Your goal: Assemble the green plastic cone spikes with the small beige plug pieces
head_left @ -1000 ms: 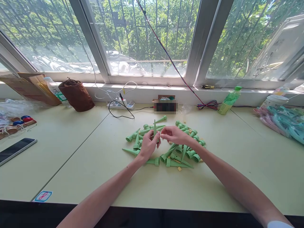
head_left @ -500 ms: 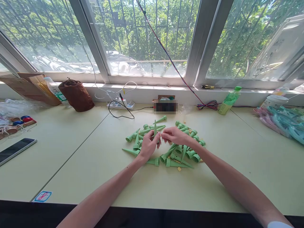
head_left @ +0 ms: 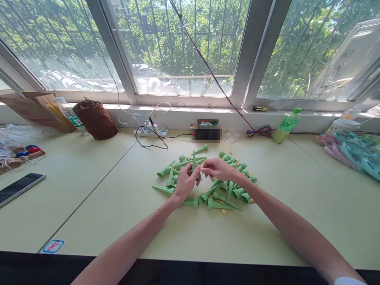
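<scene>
My left hand (head_left: 187, 182) is closed round a green plastic spike (head_left: 194, 162), whose pointed end stands upward. Close beside it, my right hand (head_left: 218, 169) has its fingertips pinched together near the spike; whatever they hold, if anything, is too small to make out. Around and beneath both hands lies a loose pile of similar green spikes (head_left: 227, 204) with ribbed, cup-like ends, pointing in many directions. A small yellowish piece (head_left: 224, 211) rests at the pile's near edge, and a few more show among the spikes.
Behind the pile stand a power strip (head_left: 151, 130) with cables and a small dark box (head_left: 207, 133). A brown pouch (head_left: 95, 120) and a phone (head_left: 20, 189) are to the left. On the right are a green bottle (head_left: 286, 126) and plastic bags (head_left: 353, 152).
</scene>
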`<state>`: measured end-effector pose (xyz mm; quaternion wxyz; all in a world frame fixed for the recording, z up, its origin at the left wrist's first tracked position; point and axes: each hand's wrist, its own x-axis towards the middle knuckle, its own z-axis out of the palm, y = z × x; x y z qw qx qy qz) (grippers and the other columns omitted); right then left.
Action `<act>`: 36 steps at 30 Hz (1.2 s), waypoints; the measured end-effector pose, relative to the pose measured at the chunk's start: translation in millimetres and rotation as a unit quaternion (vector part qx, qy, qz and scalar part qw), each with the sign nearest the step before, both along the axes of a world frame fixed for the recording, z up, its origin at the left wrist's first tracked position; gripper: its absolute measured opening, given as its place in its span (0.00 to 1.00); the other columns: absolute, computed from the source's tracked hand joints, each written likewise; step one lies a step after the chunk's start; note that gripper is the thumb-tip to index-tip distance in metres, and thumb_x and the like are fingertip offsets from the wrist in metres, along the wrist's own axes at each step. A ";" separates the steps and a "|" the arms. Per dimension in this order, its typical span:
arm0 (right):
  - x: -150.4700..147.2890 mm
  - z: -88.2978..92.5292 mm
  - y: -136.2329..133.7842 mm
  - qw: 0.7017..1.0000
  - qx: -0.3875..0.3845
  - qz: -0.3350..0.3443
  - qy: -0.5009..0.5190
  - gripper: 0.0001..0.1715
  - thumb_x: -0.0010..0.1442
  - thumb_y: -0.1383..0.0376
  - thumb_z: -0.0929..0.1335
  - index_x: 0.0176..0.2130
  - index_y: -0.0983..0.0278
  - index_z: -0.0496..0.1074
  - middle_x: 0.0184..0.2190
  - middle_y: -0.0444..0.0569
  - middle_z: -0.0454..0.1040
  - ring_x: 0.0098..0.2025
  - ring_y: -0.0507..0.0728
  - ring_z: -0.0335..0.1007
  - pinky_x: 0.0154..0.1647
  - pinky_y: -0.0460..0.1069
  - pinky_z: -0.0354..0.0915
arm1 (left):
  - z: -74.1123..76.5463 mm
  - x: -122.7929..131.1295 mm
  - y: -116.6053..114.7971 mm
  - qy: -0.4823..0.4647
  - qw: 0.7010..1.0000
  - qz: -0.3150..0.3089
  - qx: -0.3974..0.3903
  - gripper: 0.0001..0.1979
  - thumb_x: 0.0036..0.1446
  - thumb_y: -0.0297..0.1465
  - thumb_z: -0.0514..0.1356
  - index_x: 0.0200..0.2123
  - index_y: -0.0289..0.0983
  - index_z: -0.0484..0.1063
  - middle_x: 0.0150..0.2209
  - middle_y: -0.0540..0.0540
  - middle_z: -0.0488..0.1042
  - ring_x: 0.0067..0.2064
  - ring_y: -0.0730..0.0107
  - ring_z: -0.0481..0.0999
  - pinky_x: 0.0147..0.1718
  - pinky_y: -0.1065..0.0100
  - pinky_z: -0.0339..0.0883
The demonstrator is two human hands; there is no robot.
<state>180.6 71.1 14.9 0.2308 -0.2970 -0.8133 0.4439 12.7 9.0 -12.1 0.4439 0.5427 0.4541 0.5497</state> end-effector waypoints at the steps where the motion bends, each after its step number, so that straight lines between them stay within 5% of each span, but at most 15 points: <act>1: 0.3 0.6 -0.3 1.000 0.003 0.004 -0.002 0.18 0.64 0.55 0.66 0.30 0.66 0.70 0.23 0.44 0.71 0.21 0.49 0.64 0.23 0.44 0.60 | 0.1 0.1 -0.1 0.003 1.000 0.000 0.000 0.14 0.61 0.41 0.61 0.32 0.36 0.68 0.22 0.53 0.68 0.20 0.78 0.66 0.21 0.73 0.62; 12: 2.9 -9.1 4.9 1.000 0.003 0.006 0.028 0.18 0.60 0.52 0.69 0.36 0.65 0.71 0.27 0.46 0.73 0.26 0.51 0.68 0.25 0.45 0.63 | -2.8 -0.3 1.6 -0.008 1.000 0.005 -0.004 0.14 0.60 0.41 0.61 0.32 0.36 0.68 0.22 0.53 0.68 0.20 0.77 0.66 0.20 0.73 0.62; 27: 4.8 -7.2 4.1 0.999 0.015 0.034 -0.007 0.22 0.66 0.54 0.63 0.26 0.65 0.67 0.21 0.43 0.70 0.21 0.49 0.63 0.23 0.44 0.59 | -2.5 0.9 0.6 -0.013 1.000 -0.013 -0.013 0.14 0.60 0.41 0.62 0.33 0.35 0.69 0.23 0.52 0.68 0.21 0.77 0.66 0.20 0.73 0.63; 36: 3.0 -7.2 3.7 1.000 0.020 0.002 0.015 0.15 0.60 0.55 0.70 0.33 0.65 0.71 0.24 0.44 0.72 0.24 0.51 0.67 0.24 0.45 0.62 | -6.4 -0.6 2.4 -0.035 0.999 -0.015 -0.026 0.14 0.60 0.41 0.62 0.34 0.35 0.70 0.24 0.52 0.68 0.22 0.77 0.67 0.21 0.73 0.64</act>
